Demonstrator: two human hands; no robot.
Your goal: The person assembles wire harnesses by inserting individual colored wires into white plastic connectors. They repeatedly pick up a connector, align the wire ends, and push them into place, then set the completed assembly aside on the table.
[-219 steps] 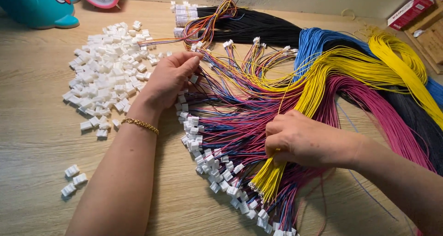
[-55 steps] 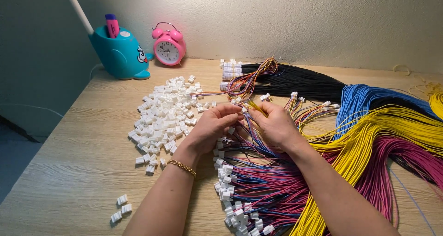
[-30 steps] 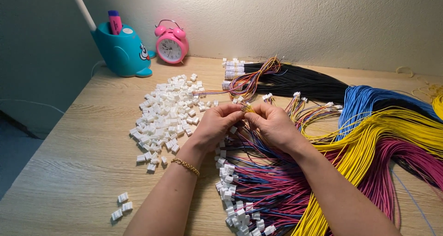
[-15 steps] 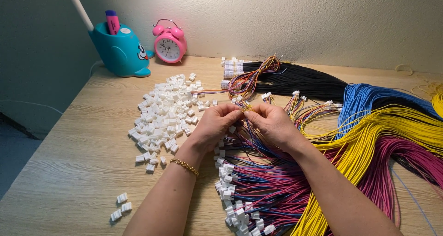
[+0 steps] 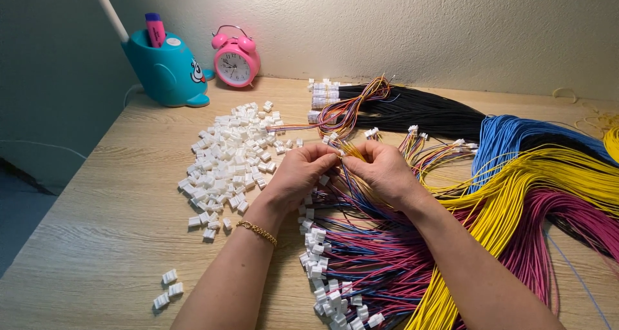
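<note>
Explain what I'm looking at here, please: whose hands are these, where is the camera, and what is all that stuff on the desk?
There is no machine here: a person works with two bare hands, and one camera worn on their head looks down at the desk. The left hand, with a gold bracelet on the wrist, and the right hand meet at the fingertips, pinching thin wires and what seems a small white piece, too small to tell. To the left lies a heap of white plastic connectors. Under and to the right spread wire bundles in black, blue, yellow and pink, many ending in white connectors. At the back stand a teal pen holder and a pink alarm clock.
</note>
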